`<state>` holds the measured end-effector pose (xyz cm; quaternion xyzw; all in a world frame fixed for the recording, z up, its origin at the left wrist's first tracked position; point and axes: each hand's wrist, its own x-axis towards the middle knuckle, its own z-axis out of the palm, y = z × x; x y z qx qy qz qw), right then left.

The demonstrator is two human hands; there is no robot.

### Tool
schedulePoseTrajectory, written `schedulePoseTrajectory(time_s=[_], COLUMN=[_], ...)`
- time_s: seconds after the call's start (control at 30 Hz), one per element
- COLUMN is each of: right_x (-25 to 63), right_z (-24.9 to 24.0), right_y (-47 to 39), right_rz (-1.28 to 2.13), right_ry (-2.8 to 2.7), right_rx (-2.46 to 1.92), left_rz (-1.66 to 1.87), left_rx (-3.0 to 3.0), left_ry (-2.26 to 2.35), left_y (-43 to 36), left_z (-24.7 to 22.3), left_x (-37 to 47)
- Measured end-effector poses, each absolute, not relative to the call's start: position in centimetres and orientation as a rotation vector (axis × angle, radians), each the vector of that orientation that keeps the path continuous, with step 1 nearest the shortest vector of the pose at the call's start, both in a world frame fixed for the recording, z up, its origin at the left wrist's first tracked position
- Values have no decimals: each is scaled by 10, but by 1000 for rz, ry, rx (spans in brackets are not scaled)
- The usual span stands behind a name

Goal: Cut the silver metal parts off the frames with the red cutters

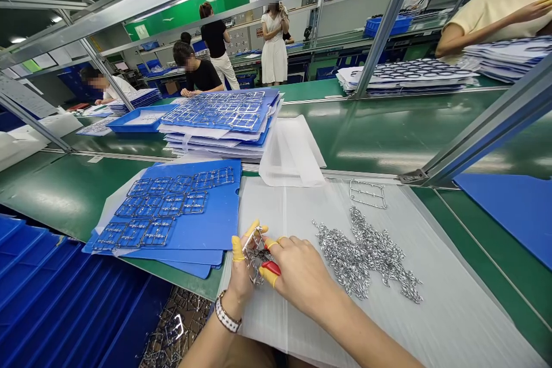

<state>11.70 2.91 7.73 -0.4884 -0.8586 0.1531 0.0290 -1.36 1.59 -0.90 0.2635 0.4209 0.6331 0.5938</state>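
My left hand [242, 267], with yellow finger covers and a patterned band at the wrist, grips a shiny metal sprue frame [254, 247] between thumb and fingers. My right hand [297, 267], also with yellow finger covers, is closed on a red-handled tool [271, 268], perhaps nippers; its jaws are mostly hidden at the frame. To the right lies a heap of small shiny metal pieces [362, 253] on a translucent sheet [284, 310]. Behind the heap rests a bare metal frame [368, 193].
Several frames with parts [159, 204] lie on blue sheets [219, 213] at left. A layered stack [215, 138] stands behind. Blue trays [43, 293] and a bin of discarded frames [176, 328] are lower left. A metal post [474, 126] slants at right. Other people work beyond.
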Motion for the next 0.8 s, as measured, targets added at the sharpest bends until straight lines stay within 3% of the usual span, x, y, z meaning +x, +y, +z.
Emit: schedulePoseTrajectory(time_s=[0.8], right_x=[115], right_z=[75], right_y=[32], right_rz=[477], right_ry=[-2681], right_rx=[-1486], left_rz=[1482], left_rx=[558], left_ry=[925], left_y=[16], left_z=[-10], left_x=[-13])
